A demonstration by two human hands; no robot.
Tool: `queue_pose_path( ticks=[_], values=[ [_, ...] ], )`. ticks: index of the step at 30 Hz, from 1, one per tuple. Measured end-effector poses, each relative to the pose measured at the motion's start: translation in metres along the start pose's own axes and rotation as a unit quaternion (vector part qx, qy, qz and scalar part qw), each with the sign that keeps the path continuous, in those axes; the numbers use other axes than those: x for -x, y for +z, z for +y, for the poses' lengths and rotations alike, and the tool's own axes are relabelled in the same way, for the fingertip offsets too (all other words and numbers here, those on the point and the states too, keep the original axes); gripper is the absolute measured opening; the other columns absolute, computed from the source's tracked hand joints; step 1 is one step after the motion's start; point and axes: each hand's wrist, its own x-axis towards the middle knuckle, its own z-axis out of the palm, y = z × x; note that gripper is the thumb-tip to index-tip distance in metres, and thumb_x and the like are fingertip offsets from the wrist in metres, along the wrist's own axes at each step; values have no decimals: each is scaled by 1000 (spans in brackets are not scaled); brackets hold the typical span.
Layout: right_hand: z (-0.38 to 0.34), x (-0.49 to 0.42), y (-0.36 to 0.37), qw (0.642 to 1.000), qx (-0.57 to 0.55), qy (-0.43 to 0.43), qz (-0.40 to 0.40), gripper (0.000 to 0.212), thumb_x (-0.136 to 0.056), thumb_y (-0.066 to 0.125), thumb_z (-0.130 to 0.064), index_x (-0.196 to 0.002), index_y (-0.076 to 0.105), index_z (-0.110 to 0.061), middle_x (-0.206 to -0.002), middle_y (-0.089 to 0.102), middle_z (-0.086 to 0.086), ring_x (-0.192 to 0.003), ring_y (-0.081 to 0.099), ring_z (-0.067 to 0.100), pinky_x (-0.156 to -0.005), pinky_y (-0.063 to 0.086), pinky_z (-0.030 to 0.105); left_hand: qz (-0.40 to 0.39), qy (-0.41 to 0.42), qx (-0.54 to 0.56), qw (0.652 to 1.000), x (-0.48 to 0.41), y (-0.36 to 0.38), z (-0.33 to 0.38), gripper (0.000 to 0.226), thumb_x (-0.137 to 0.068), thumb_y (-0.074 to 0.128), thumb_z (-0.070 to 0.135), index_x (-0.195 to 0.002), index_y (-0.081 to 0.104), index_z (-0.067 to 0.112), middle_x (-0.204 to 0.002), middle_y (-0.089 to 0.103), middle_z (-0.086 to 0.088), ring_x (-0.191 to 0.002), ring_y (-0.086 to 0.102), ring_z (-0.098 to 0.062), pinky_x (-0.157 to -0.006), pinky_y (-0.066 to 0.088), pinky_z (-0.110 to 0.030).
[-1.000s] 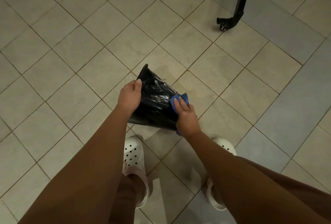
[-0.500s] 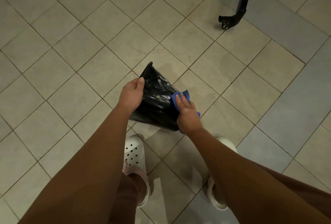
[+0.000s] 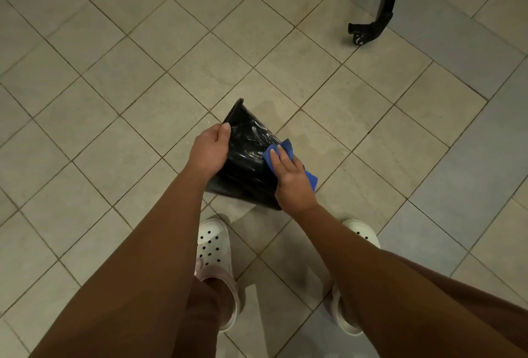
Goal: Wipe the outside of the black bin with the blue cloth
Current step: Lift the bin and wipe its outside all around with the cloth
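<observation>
Our left hand (image 3: 210, 151) grips the bin (image 3: 245, 163); our right hand (image 3: 291, 177) presses the cloth (image 3: 285, 147) flat-fingered. We should overlap firm strokes.

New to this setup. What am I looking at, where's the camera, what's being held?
There is no robot here: a person works with bare hands. The only camera sits on their head and looks down, so both arms enter from the bottom of the picture. The left hand grips the side of the black bin, which is tilted. The right hand presses the blue cloth flat against the bin's outside. Under it all is the tiled floor. The person's white clogs are below, and a black wheeled leg is top right.
</observation>
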Motion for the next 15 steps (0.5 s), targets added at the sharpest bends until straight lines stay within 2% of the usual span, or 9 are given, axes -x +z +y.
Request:
queue_pose_path(
  ticks=[3,5,8,11,13,15],
  values=[
    [0,-9,-6,996,-5,84,-39,74,-84,51,3,-148,17,-12,-153,21,7,-133,27,32,-111,25,35,13,4,-4,1000,1,0,-1,44,-105,32,40,-101,63,8,-99,66,-12,-98,62,-27,-93,49,-44],
    [1,-9,-7,989,-3,137,-56,75,-85,52,-1,-148,13,-12,-152,21,6,-130,30,30,-109,29,35,11,4,-2,1000,1,0,0,45,-105,32,40,-100,63,8,-98,66,-12,-97,62,-27,-93,49,-44],
    [3,3,-5,988,3,153,-33,73,-84,51,0,-148,17,-12,-152,23,6,-131,30,29,-110,28,34,6,4,-8,1000,0,1,0,45,-105,32,40,-99,63,7,-97,66,-12,-96,62,-27,-91,49,-42],
    [0,16,1,997,4,73,13,69,-81,55,4,-144,31,-11,-151,30,9,-135,29,34,-113,28,40,12,-10,-7,1000,-1,1,-5,45,-105,31,40,-98,62,7,-97,65,-14,-95,62,-27,-86,48,-38],
    [-6,19,8,1000,-11,-4,23,70,-74,61,10,-139,41,-9,-146,38,14,-132,34,41,-108,33,45,16,-21,1,1000,0,0,-7,45,-105,31,40,-101,62,8,-100,65,-14,-96,62,-27,-87,48,-39],
    [-9,13,11,998,-13,-49,25,71,-69,65,12,-135,45,-7,-142,43,16,-129,38,43,-103,35,43,16,-23,6,1000,0,1,-6,44,-105,32,40,-104,63,8,-102,66,-14,-97,62,-26,-88,49,-39]
  ],
)
